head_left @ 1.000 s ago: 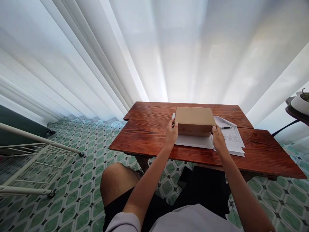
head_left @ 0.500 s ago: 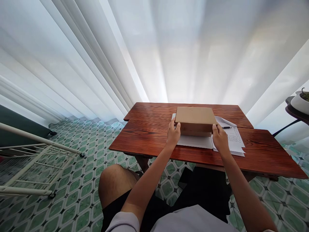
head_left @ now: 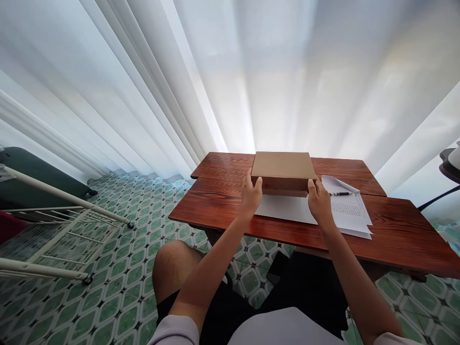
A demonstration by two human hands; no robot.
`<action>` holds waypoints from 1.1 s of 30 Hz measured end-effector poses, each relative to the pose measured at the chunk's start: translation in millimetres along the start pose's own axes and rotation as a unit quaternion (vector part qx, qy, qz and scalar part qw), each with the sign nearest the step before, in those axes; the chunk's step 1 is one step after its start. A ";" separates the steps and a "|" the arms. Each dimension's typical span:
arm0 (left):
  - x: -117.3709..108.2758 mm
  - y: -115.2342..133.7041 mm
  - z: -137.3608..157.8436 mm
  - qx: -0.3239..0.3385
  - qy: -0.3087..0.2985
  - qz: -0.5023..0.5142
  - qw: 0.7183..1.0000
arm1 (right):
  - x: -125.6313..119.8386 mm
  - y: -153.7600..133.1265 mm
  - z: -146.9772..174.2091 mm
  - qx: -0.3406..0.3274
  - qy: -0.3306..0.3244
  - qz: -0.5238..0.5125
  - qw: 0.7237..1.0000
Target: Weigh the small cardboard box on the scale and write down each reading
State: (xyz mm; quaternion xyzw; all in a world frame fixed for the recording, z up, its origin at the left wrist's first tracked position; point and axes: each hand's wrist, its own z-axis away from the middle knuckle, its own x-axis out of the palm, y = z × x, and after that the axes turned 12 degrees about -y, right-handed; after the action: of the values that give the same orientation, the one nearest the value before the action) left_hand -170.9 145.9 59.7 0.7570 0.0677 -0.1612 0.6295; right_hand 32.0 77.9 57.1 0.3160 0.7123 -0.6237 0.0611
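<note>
A closed brown cardboard box (head_left: 283, 165) is held level between both hands, over the sheets on the wooden table. My left hand (head_left: 250, 194) grips its near left corner, thumb on the front face. At the near right corner my right hand (head_left: 319, 199) is closed on it in the same way. Beneath the box lies a pale flat sheet or board (head_left: 283, 208), partly covered by it. Sheets of paper with writing (head_left: 348, 211) lie to the right, and a pen (head_left: 339, 193) rests on them.
The reddish-brown wooden table (head_left: 208, 201) stands before white curtains (head_left: 280, 76). A white metal rack (head_left: 61, 235) on wheels is on the tiled floor at left. A dark phone-like object (head_left: 277, 267) shows below the table edge. A dark stand (head_left: 449, 165) is at far right.
The box and both hands have moved left and slightly up, uncovering more of the paper and pen. The camera view has shifted a little, too.
</note>
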 end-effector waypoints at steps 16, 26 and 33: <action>-95.6 -18.8 -2.7 -0.030 0.142 0.007 0.989 | 88.6 -62.1 -22.4 -0.051 -0.106 -0.074 0.990; -143.1 -56.1 -4.6 -0.022 0.229 -0.028 0.973 | 144.1 -78.2 -22.9 -0.057 -0.170 -0.096 0.979; -156.5 -80.4 -1.0 -0.043 0.241 -0.037 0.969 | 164.6 -78.6 -18.8 -0.048 -0.196 -0.101 0.974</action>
State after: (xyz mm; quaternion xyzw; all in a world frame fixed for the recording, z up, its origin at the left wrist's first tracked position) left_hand -342.3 178.5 36.6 0.7425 0.2518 0.0058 0.6207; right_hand -134.1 155.2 48.8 0.1113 0.7435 -0.6418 0.1512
